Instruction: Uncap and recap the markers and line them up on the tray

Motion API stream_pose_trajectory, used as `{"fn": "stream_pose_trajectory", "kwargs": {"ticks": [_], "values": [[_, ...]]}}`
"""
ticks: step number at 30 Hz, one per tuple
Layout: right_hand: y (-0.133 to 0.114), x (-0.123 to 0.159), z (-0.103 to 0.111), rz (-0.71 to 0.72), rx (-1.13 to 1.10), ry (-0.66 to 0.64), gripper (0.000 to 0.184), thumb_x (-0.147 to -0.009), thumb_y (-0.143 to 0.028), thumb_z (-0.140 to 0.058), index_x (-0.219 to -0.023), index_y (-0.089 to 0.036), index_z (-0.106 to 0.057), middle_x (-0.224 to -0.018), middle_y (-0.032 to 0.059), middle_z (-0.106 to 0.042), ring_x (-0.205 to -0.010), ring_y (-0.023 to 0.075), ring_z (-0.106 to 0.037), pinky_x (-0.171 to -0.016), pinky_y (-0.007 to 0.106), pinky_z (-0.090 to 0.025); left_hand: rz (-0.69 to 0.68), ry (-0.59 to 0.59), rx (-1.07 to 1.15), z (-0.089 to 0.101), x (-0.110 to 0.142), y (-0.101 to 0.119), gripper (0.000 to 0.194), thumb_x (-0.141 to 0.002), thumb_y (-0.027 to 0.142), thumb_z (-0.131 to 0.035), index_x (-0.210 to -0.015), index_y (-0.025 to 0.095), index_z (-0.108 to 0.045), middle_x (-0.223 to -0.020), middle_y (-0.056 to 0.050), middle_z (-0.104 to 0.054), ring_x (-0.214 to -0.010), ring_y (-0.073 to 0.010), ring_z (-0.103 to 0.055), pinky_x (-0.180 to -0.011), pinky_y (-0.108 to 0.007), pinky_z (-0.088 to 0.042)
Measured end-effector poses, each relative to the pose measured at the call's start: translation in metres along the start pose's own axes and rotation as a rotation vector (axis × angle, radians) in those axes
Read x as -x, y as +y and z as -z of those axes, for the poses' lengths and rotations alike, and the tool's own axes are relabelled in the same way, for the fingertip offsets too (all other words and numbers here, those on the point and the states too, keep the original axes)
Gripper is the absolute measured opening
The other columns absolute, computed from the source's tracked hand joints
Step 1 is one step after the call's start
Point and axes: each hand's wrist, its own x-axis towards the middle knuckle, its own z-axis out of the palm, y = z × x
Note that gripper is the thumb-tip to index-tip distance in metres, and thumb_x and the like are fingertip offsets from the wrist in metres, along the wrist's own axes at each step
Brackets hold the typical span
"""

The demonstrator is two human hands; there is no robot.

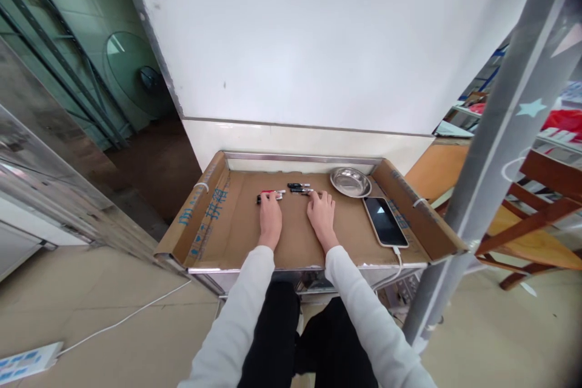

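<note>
My left hand [271, 221] is palm down on the cardboard, its fingers closed over a black-and-white marker pen [279, 197]. A red-and-white marker pen [278, 191] lies against it, just beyond the fingertips. My right hand [322, 218] has bent fingers, with the thumb and forefinger at the right end of a black marker pen [298, 190]. Right behind that one, a second black marker pen [297, 185] lies flat and roughly parallel. The fingers partly hide the pens they touch.
A cardboard-lined tray table [245, 242] has raised side flaps. A round steel dish [350, 182] sits at its back right, near a phone [385, 221] with a white cable [398, 257]. A white wall panel [309, 42] stands behind; a grey post [482, 163] and wooden chair [531, 230] are right.
</note>
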Motion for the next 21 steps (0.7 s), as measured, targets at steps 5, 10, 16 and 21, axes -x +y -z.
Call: {"fn": "stream_pose_trajectory", "kwargs": {"ticks": [5,10,16,21], "values": [[-0.001,0.001,-0.001,0.043,-0.012,0.014,0.023,-0.087,-0.018,-0.038,-0.102,-0.017,-0.055,-0.098,0.0107,-0.054,-0.091,0.0221,-0.045,-0.079,0.033,-0.032,-0.144,-0.036,-0.058,-0.003,0.001,0.005,0.026,-0.083,0.003,-0.038,-0.100,0.016,-0.053,-0.100,-0.009,-0.050,-0.090,-0.0173,-0.055,-0.084,-0.030,-0.045],[-0.001,0.000,-0.003,0.024,-0.022,0.010,0.022,-0.087,-0.019,-0.039,-0.103,-0.017,-0.054,-0.101,0.0103,-0.053,-0.092,0.0223,-0.045,-0.079,0.033,-0.032,-0.312,-0.104,-0.234,-0.013,-0.004,0.016,0.026,-0.086,0.009,-0.036,-0.105,0.016,-0.053,-0.101,-0.010,-0.053,-0.098,-0.0225,-0.050,-0.085,-0.036,-0.041],[0.000,-0.001,-0.003,0.012,-0.030,0.001,0.019,-0.088,-0.021,-0.038,-0.094,-0.016,-0.055,-0.096,0.0111,-0.054,-0.090,0.0223,-0.046,-0.078,0.033,-0.032,-0.312,-0.118,-0.266,-0.021,-0.013,0.024,0.023,-0.089,0.016,-0.034,-0.102,0.015,-0.054,-0.101,-0.012,-0.054,-0.098,-0.0253,-0.047,-0.085,-0.040,-0.037],[0.000,0.000,-0.004,-0.009,-0.042,0.011,0.020,-0.087,-0.022,-0.040,-0.097,-0.015,-0.056,-0.098,0.0121,-0.054,-0.091,0.0231,-0.046,-0.080,0.034,-0.032,-0.341,-0.124,-0.229,-0.021,-0.014,0.024,0.024,-0.088,0.020,-0.041,-0.108,0.018,-0.053,-0.105,-0.011,-0.054,-0.099,-0.0249,-0.046,-0.087,-0.039,-0.036]]}}
